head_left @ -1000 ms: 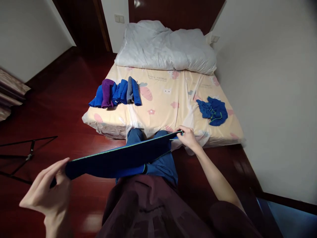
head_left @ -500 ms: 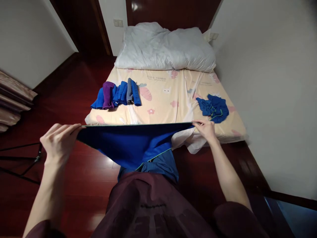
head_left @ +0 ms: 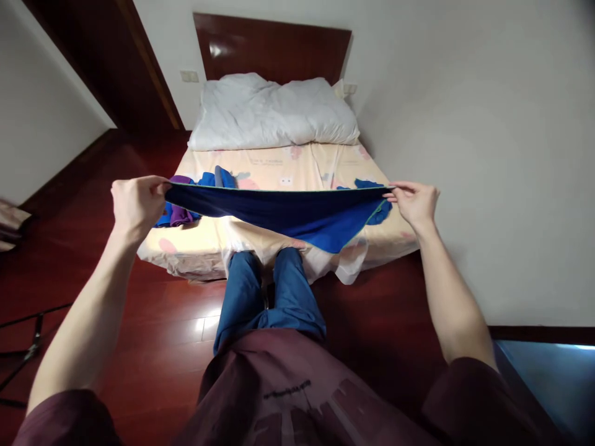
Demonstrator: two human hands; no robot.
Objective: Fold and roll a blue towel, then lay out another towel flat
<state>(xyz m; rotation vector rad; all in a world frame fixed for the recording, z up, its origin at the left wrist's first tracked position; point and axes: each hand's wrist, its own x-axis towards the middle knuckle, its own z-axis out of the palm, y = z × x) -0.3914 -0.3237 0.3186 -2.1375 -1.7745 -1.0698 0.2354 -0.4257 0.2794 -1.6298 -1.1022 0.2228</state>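
A dark blue cloth (head_left: 297, 217) with a thin green edge is stretched flat between my hands, above the foot of the bed. My left hand (head_left: 136, 204) grips its left corner and my right hand (head_left: 415, 202) pinches its right corner. Behind the cloth, a row of folded blue, purple and grey cloths (head_left: 186, 214) lies on the left of the bed (head_left: 297, 170), partly hidden. A crumpled blue cloth (head_left: 372, 186) on the right of the bed shows only at its top.
A white duvet (head_left: 272, 111) is bunched at the head of the bed below a dark wooden headboard (head_left: 272, 49). Red wooden floor (head_left: 153, 322) surrounds the bed. A white wall runs along the right. A black stand (head_left: 23, 353) lies on the floor at the left.
Both hands have lifted the blue cloth from knee height up over the bed's foot and pulled it taut and level. The view has tilted up, showing the headboard.
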